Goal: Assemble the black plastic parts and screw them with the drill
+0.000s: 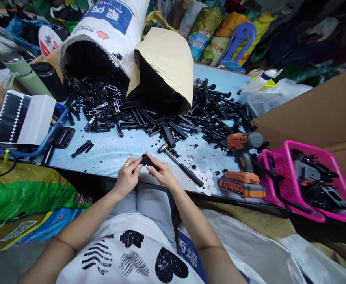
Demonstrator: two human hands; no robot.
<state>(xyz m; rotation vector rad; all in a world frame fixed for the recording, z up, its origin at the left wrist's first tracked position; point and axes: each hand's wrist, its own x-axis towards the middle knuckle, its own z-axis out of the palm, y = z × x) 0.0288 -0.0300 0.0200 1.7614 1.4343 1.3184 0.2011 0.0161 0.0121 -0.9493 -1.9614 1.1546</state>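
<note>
Near the table's front edge, my left hand [128, 175] and my right hand [161, 171] meet around a small black plastic part [145, 160]. The fingertips of both hands pinch it from either side, and they cover much of its shape. A ring shows on a left finger. Just right of my right hand lies a hammer [180, 165], its metal head toward the far side and its black handle toward me. Beyond my hands a large heap of black plastic parts [170, 134] is spread over the blue table [114, 152].
A white sack [102, 43] and a brown paper bag [167, 59] lie open-mouthed on the heap. An orange cordless drill [242, 165] stands at right beside pink baskets [317, 157] of parts. White discs [207, 179] lie near the hammer. At left are a blue tray [34, 152] and bottles [22, 71].
</note>
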